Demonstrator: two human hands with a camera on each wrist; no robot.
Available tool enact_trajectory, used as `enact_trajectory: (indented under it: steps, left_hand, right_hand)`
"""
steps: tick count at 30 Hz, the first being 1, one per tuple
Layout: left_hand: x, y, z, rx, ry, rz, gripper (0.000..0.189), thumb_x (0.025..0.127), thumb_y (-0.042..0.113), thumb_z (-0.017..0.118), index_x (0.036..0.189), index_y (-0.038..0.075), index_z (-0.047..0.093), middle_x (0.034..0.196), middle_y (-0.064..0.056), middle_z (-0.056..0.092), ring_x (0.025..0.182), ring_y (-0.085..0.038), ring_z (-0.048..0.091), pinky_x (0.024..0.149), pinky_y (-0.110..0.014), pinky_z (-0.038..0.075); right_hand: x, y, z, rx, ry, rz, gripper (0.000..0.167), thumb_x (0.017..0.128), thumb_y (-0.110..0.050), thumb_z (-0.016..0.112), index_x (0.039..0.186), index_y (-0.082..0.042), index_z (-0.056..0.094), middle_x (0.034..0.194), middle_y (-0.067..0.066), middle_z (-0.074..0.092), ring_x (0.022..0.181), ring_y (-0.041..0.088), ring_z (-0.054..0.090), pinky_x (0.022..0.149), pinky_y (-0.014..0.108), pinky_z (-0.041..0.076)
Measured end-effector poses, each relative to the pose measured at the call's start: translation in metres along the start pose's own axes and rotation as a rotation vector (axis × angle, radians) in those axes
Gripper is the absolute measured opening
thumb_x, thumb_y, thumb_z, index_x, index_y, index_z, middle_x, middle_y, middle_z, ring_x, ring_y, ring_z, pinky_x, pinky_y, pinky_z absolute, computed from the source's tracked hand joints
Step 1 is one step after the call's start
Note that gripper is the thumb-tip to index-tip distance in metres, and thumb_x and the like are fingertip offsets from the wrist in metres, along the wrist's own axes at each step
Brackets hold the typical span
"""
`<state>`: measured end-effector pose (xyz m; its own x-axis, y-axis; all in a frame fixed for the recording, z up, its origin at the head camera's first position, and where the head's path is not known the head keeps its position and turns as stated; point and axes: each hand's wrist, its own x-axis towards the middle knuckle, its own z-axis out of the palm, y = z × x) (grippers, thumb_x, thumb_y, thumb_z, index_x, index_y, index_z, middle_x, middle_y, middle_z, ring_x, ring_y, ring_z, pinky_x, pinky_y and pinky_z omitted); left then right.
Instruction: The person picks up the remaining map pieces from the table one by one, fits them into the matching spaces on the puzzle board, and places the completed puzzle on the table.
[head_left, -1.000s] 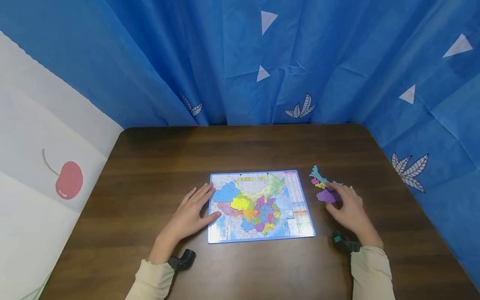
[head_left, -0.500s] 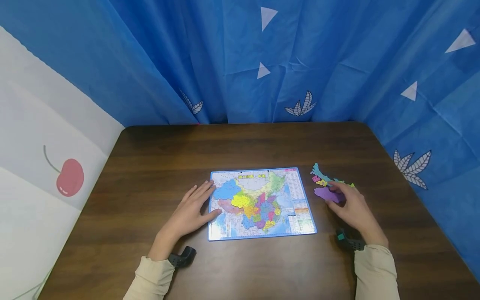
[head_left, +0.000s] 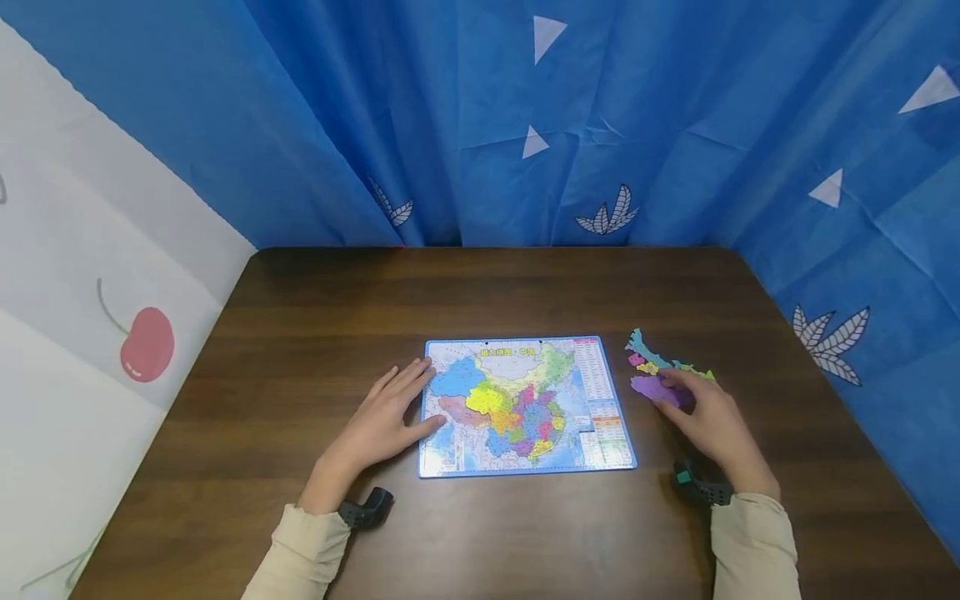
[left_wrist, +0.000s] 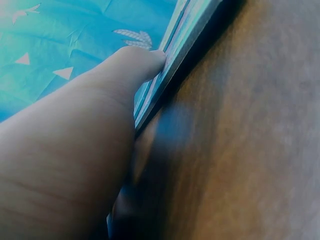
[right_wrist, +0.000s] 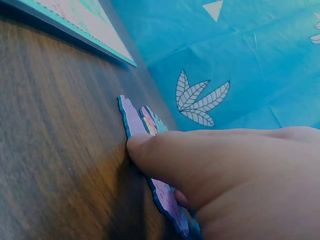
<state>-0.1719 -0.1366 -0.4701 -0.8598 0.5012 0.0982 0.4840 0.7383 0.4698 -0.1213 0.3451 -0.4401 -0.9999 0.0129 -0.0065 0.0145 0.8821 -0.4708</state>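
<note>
A flat map puzzle board [head_left: 442, 462] with a blue rim lies on the table, with colored region pieces set in its middle. My left hand [head_left: 381, 427] lies at its left edge, fingers extended and the thumb [left_wrist: 150, 62] touching the board. To the right of the board, my right hand [head_left: 705, 417] pinches a purple puzzle piece [head_left: 651, 389] by its edges, with the thumb [right_wrist: 142, 145] at the near side. Part of that piece is hidden under the hand. Beyond it lie a long teal piece [head_left: 643, 345], a small pink piece [head_left: 636, 359] and a yellow piece [head_left: 647, 368].
A light green piece [head_left: 703, 372] shows past the right fingers. The dark wooden table [head_left: 480, 292] meets a blue curtain [head_left: 495, 192] at its back and right. A white curtain [head_left: 90, 217] hangs on the left. Black wrist cameras [head_left: 367, 508] sit on both wrists.
The purple piece has slid slightly left toward the board, apart from the teal and yellow pieces, with the right hand on it. The left hand stays in place. The head view shifts a little.
</note>
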Motion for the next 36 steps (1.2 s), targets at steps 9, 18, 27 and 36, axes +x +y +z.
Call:
enact_trajectory:
  steps: [9, 18, 27, 36]
  left_hand:
    - [0.002, 0.0, 0.0, 0.017, -0.01, 0.005, 0.083, 0.093, 0.056, 0.069, 0.157, 0.009, 0.044, 0.167, -0.009, 0.035, 0.156, -0.03, 0.029, 0.128, -0.055, 0.019]
    - [0.002, 0.003, -0.002, 0.019, -0.02, -0.005, 0.082, 0.093, 0.055, 0.07, 0.157, 0.009, 0.045, 0.167, -0.01, 0.035, 0.156, -0.029, 0.028, 0.128, -0.055, 0.019]
    - [0.0, 0.002, -0.003, 0.022, -0.011, -0.003, 0.082, 0.093, 0.054, 0.07, 0.157, 0.009, 0.044, 0.167, -0.01, 0.035, 0.156, -0.029, 0.028, 0.128, -0.053, 0.018]
    - [-0.001, 0.001, 0.0, 0.023, -0.014, -0.006, 0.083, 0.093, 0.055, 0.069, 0.158, 0.01, 0.042, 0.168, -0.008, 0.033, 0.157, -0.028, 0.027, 0.129, -0.053, 0.017]
  right_hand:
    - [-0.001, -0.001, -0.001, -0.006, 0.028, -0.003, 0.05, 0.099, -0.026, 0.072, 0.139, -0.001, 0.057, 0.134, 0.028, 0.063, 0.129, 0.052, 0.051, 0.104, 0.072, 0.042]
    - [-0.002, -0.002, 0.0, 0.002, 0.077, 0.001, 0.048, 0.099, -0.029, 0.071, 0.137, -0.001, 0.059, 0.133, 0.027, 0.063, 0.126, 0.05, 0.054, 0.103, 0.072, 0.043]
    - [-0.002, -0.013, 0.004, 0.042, 0.145, -0.025, 0.047, 0.097, -0.028, 0.075, 0.135, -0.003, 0.062, 0.131, 0.026, 0.065, 0.126, 0.049, 0.055, 0.101, 0.071, 0.045]
    - [0.001, -0.023, 0.011, 0.086, 0.184, -0.069, 0.047, 0.094, -0.027, 0.078, 0.134, -0.006, 0.064, 0.13, 0.023, 0.067, 0.122, 0.046, 0.059, 0.099, 0.069, 0.048]
